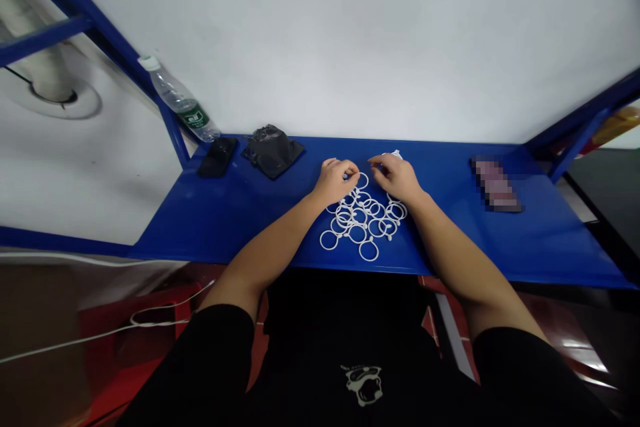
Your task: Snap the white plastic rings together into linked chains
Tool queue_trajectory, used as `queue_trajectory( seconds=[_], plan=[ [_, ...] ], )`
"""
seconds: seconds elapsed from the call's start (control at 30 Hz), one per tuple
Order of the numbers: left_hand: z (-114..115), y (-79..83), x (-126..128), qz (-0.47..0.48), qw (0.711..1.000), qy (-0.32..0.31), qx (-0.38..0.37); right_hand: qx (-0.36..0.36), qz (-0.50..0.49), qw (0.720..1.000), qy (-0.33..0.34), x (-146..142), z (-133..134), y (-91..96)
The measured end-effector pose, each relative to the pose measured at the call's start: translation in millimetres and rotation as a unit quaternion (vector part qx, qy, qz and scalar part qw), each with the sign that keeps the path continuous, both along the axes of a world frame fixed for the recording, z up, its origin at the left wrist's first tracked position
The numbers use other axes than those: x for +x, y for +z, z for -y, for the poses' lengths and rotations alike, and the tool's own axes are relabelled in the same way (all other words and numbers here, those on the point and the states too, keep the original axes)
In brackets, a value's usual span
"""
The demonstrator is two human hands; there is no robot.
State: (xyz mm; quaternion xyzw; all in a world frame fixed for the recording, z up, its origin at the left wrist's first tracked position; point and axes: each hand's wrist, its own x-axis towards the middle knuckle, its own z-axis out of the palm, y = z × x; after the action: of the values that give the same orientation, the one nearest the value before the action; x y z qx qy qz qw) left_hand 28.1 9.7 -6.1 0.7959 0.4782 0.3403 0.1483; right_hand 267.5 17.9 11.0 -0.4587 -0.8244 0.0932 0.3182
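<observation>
A heap of thin white rings with small tabs, like curtain rings, lies loosely overlapped on the blue table [280, 213]. My left hand [336, 181] is over the heap's far left side, its thumb and forefinger pinched at the edge of a white ring [367, 179]. To the right of that ring is my right hand [397, 177], with a gap between its curved thumb and forefinger and nothing visible in them. Behind it, a small white item [397, 154] is mostly hidden; I cannot make out what it is.
A crumpled black plastic bag [273, 151] lies left of the heap. Past it are a dark phone [218, 157] and a leaning water bottle [183, 103] against the blue frame. At right lies a blurred-out flat object [497, 183]. A white wall [350, 47] closes the back.
</observation>
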Motion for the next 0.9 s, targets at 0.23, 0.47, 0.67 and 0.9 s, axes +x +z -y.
queue_trajectory(
  seconds=[0.23,0.47,0.67,0.9],
  plan=[
    [-9,-6.9,-7,0.083,0.995,0.036,0.043,0.078,0.002,0.989,0.122,-19,20,13.2],
    [-13,-12.2,-7,0.08,0.996,0.023,0.03,0.13,0.01,0.975,0.181,-24,18,12.4],
    [-8,-8.0,-10,0.095,0.995,-0.015,0.035,0.063,-0.002,0.99,0.125,-20,14,0.9],
    [-4,-10.3,-5,0.031,0.997,-0.022,0.069,0.064,-0.048,0.992,0.093,-17,6,-3.4]
  ],
)
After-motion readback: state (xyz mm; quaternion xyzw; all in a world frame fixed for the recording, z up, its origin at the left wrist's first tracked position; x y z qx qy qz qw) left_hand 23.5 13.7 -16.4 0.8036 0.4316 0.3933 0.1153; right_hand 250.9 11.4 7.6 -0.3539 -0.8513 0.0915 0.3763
